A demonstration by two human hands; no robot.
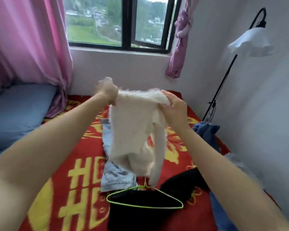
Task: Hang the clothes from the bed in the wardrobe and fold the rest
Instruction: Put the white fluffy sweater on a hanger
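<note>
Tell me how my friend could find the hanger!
Look at the big red blanket with yellow letters. At its near end lies black clothing, with the hanger on top. It is thin lime-green wire, the only bright green thing there.

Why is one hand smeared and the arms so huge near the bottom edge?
Head view: the left hand is motion-blurred, while the right hand, gripping the white fuzzy sweater, is sharper; the wide-angle lens swells the near forearms and skews the window frame; soft daylight, no harsh glare.

Fuzzy knit sweater (133, 124), thin wire hanger (145, 199)
</note>
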